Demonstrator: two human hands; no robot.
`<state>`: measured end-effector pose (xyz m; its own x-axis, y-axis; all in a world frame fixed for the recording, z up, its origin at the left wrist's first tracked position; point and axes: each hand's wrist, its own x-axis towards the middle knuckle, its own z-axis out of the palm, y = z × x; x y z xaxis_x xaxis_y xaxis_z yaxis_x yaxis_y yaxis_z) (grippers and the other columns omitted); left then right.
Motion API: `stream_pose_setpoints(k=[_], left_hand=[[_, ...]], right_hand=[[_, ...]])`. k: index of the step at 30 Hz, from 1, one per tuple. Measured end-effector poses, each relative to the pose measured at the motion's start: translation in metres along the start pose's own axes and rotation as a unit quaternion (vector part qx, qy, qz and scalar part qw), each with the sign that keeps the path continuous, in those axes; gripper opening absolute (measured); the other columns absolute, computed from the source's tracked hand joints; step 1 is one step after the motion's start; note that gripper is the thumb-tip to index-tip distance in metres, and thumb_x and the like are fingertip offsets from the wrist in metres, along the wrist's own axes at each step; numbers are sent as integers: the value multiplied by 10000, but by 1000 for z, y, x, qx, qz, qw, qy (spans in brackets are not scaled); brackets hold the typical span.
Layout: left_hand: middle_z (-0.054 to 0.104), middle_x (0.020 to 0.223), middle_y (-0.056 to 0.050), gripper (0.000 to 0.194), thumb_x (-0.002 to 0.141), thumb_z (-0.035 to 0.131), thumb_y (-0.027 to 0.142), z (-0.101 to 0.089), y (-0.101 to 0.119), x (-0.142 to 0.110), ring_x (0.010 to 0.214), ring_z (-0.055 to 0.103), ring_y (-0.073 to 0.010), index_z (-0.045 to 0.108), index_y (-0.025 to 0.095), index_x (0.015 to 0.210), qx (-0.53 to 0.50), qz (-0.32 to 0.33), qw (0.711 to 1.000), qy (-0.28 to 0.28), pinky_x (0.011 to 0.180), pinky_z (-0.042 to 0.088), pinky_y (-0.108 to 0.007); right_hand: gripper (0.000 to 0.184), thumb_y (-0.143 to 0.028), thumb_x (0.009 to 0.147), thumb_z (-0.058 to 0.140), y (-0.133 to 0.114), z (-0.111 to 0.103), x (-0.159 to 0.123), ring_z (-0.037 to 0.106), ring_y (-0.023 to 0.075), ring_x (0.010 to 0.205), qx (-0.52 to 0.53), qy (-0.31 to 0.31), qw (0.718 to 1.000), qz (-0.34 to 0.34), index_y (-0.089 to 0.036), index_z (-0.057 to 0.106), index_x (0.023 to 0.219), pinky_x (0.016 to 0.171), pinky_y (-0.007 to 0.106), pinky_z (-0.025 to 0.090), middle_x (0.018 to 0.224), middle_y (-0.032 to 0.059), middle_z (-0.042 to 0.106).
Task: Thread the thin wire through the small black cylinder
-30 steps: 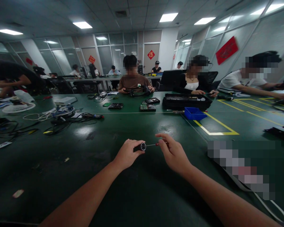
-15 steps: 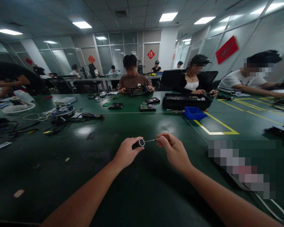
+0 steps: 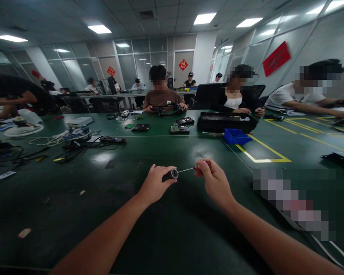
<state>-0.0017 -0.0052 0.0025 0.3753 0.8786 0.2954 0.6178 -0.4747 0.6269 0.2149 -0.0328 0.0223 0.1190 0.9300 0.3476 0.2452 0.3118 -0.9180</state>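
Left hand (image 3: 154,186): black cylinder (image 3: 168,176), gripped around its side. Right hand (image 3: 215,179): screwdriver (image 3: 187,170) (handle pinched), shaft slanting leftward to the cylinder's open end.

**Glossy underfoot of everything, matt and metal above**

The green tabletop (image 3: 103,206) looks smooth and glossy, throwing back blurred patches of light. The dark cylinder (image 3: 167,176) looks like smooth plastic, its pale rim (image 3: 177,173) silvery and shiny; the screwdriver (image 3: 186,170) has a slim, bright metal shaft. From the cylinder, the blue bin (image 3: 237,136) at 2 o'clock is smooth plastic with a faint sheen. At 12 o'clock, the brown shirt (image 3: 167,98) is soft matt cloth. Between 8 and 9 o'clock, a pale scrap (image 3: 25,233) looks like matt paper.
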Motion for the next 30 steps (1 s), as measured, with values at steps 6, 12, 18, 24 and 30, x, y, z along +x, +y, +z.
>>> stream_pose_setpoints(k=[6,12,18,24,30], left_hand=[[694,1204,-41,385,871,715,307,0,0,0,1130,607,-239,640,296,1248,-2,-1,1000,1,1194,179,-576],[692,1204,-26,405,862,725,297,0,-2,-1,1151,597,-241,637,322,1256,7,0,1000,1,1198,160,-587],[695,1190,-31,403,866,721,276,-1,-1,-1,1143,596,-237,638,306,1259,6,4,1000,-8,1199,169,-570],[701,1155,-24,394,861,726,262,-1,-1,-1,1117,604,-237,646,298,1245,10,1,1000,-3,1188,198,-564],[703,1146,-32,381,877,708,273,-3,1,0,1084,608,-246,642,286,1252,9,-2,1000,8,1162,260,-554]], right_hand=[[283,-451,975,494,-6,1,0,628,190,691,-15,-17,999,-35,-204,623,921,666,324,508,748,29,669],[327,-493,944,550,-8,-3,-1,628,195,638,-101,-23,994,-23,-205,686,870,607,316,476,670,21,659],[220,-330,967,479,-8,-6,-4,659,208,759,-107,-64,990,-57,-220,603,1111,652,325,490,847,35,696],[319,-416,1006,400,-9,-5,-3,569,187,583,-163,-71,983,-40,-232,649,929,548,316,408,662,1,609],[222,-387,948,531,-4,-1,-2,639,212,800,-20,-57,998,-8,-219,590,1081,717,348,502,878,40,678]])
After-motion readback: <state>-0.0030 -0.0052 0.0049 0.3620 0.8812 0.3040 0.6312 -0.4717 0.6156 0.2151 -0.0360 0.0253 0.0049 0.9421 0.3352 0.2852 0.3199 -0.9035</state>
